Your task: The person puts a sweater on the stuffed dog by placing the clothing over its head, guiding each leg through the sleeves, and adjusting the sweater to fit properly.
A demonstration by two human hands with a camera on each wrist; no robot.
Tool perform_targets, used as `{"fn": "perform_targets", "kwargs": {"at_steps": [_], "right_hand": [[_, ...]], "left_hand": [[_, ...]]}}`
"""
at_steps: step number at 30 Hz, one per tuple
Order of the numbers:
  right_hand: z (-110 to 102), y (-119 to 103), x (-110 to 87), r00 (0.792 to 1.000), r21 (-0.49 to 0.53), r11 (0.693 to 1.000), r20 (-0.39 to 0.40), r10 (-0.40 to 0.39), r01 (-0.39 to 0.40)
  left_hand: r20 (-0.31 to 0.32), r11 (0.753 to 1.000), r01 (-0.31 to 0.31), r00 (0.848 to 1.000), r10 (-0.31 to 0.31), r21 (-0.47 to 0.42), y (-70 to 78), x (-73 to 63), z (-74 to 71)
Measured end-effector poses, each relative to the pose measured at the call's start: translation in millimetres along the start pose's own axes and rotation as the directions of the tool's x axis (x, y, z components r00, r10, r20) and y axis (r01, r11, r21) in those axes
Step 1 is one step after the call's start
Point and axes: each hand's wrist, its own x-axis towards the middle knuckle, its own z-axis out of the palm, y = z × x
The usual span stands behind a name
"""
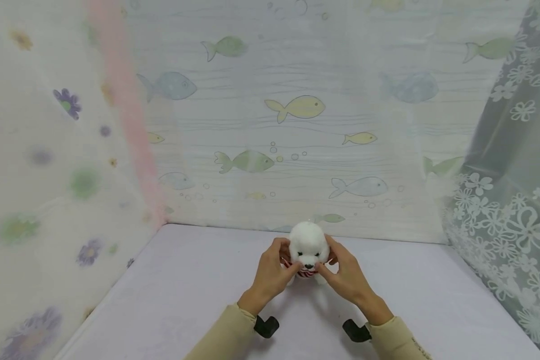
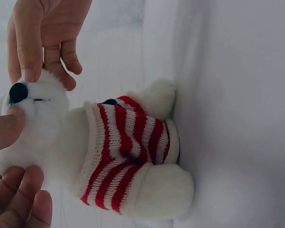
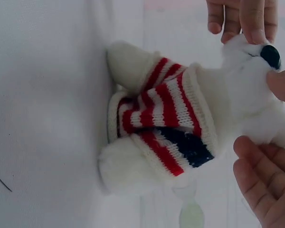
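Observation:
A white plush dog with a black nose stands facing me on the table. It wears a red-and-white striped knitted sweater, which has a dark navy patch on one side. My left hand holds one side of its head, with the thumb at the muzzle beside the nose. On the opposite side my right hand grips the head the same way. In both wrist views the dog's front paws touch the table. Its back is hidden.
A pale table covering lies beneath the dog. Behind it hangs a fish-patterned curtain, with a flowered sheet at left and lace at right. Black curved pieces sit at both wrists.

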Motion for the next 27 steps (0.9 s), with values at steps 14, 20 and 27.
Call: {"fn": "perform_targets", "kwargs": {"at_steps": [14, 20, 27], "right_hand": [[2, -6, -3.5, 0.998, 0.013, 0.998, -0.011, 0.056, -0.055], [-3, -8, -0.2, 0.998, -0.034, 0.998, 0.03, 0.049, -0.048], [-22, -11, 7.5, 0.995, -0.142, 0.988, 0.073, 0.062, -0.051]], "left_hand": [[-0.016, 0.999, -0.023, 1.0, 0.024, 0.048, 3.6, -3.0, -2.7], [0.04, 0.991, -0.026, 0.999, 0.021, 0.13, -2.0, -5.1, -18.2], [0.084, 0.955, -0.03, 0.996, 0.005, 0.296, 0.3, -1.4, -53.4]]}}
